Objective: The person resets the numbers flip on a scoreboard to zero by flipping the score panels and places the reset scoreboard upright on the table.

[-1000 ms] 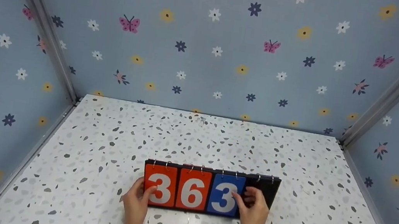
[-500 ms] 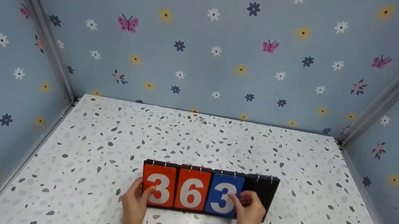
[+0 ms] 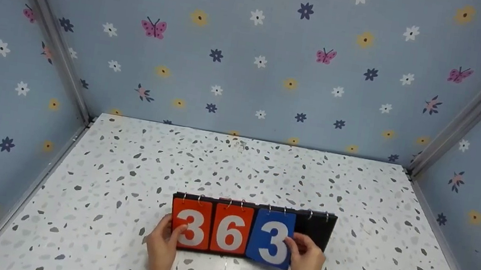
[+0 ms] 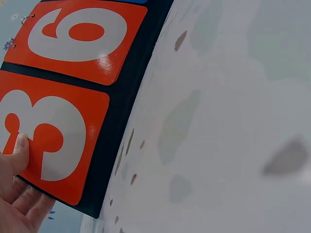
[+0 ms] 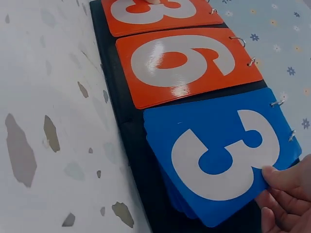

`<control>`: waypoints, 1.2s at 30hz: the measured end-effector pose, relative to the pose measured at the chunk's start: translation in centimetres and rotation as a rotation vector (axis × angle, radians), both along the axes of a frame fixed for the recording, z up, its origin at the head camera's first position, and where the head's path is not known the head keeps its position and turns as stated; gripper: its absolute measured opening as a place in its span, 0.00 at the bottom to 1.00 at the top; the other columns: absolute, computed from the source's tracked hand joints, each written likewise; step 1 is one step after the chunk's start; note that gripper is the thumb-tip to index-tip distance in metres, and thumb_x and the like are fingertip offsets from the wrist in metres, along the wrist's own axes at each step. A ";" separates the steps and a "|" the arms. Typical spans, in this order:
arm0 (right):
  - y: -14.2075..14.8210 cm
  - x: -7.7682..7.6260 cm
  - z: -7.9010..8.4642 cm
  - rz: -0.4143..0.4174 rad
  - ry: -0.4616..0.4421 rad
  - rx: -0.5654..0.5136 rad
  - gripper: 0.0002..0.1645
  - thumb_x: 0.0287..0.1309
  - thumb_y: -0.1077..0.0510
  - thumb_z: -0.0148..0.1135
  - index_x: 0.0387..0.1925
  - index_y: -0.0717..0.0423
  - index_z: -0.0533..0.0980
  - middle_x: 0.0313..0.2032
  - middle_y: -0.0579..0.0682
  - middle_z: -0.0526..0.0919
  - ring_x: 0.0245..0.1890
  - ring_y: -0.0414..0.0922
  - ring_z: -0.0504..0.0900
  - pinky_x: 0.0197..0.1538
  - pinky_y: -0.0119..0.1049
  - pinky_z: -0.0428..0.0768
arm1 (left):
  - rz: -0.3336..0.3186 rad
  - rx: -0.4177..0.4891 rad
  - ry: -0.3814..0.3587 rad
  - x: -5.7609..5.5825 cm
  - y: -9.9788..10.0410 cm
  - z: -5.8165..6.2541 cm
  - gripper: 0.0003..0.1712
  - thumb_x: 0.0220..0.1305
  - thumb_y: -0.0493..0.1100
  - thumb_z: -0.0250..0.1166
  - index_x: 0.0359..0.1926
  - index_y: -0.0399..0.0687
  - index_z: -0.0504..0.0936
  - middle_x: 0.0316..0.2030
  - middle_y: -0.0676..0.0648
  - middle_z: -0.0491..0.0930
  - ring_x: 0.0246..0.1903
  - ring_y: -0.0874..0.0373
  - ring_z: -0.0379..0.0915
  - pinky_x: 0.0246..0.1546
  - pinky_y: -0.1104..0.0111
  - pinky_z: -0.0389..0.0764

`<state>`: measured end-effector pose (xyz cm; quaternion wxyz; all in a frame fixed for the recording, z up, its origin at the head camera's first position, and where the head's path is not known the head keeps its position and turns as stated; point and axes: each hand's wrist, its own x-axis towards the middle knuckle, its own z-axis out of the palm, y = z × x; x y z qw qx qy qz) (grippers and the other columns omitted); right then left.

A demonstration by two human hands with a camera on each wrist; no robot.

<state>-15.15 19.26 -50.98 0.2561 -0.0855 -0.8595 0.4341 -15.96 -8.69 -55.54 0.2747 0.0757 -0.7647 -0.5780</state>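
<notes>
A black flip scoreboard (image 3: 314, 232) stands on the table with red cards 3 (image 3: 206, 212) and 6 (image 3: 235, 212) and a blue card 3 (image 3: 260, 246), all hung on metal rings. My left hand (image 3: 163, 239) grips the board's left end, thumb on the red 3, fingers behind, as the left wrist view also shows. My right hand (image 3: 308, 260) pinches the right edge of the blue 3, thumb in front and fingers behind. That card is swung out and skewed to the right; more blue cards (image 5: 177, 196) show beneath it in the right wrist view. The rightmost section shows bare black.
The white speckled table (image 3: 119, 193) spreads around the board. Blue walls (image 3: 254, 38) printed with flowers and butterflies stand at the back and both sides, with grey metal posts (image 3: 475, 107) at the corners.
The blue 3 card has been pulled away from the board, its lower edge tilting down and right. My right hand has shifted slightly right with it; my left hand keeps its hold.
</notes>
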 end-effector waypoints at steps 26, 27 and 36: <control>4.1 0.9 5.3 0.632 -0.050 -0.462 0.17 0.54 0.73 0.56 0.46 0.79 0.70 0.46 0.65 0.76 0.43 0.42 0.77 0.45 0.30 0.75 | -0.026 0.015 -0.025 -0.1 -0.1 0.0 0.17 0.50 0.37 0.67 0.43 0.38 0.78 0.30 0.46 0.80 0.31 0.57 0.76 0.33 0.73 0.77; 4.0 0.7 5.5 0.610 -0.044 -0.452 0.17 0.52 0.74 0.57 0.45 0.78 0.72 0.44 0.65 0.77 0.41 0.42 0.78 0.44 0.30 0.75 | -0.023 0.009 -0.030 -0.1 -0.1 0.0 0.17 0.50 0.37 0.67 0.43 0.38 0.78 0.30 0.46 0.80 0.31 0.57 0.76 0.33 0.73 0.77; 2.4 -1.4 7.2 0.488 0.287 -0.274 0.08 0.39 0.81 0.62 0.26 0.74 0.78 0.26 0.62 0.79 0.26 0.39 0.77 0.30 0.24 0.75 | -0.011 -0.009 -0.046 -0.1 -0.2 0.1 0.17 0.49 0.38 0.68 0.42 0.39 0.78 0.29 0.48 0.80 0.30 0.59 0.76 0.33 0.73 0.77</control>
